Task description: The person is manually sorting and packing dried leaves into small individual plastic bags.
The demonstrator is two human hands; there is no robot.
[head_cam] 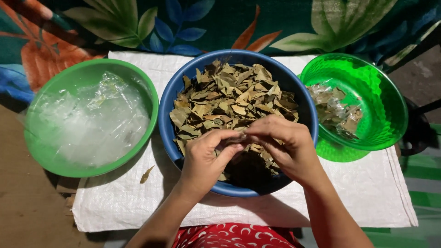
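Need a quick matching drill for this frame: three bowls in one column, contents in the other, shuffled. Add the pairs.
Things:
1. blue bowl
2. left green bowl
3. right green bowl

Contents:
A. clear plastic bags, no loose leaves
B. a few packed bags of leaves
C. loose dried leaves, with the left hand and right hand over them

Pairs: 1-C, 2-A, 3-B
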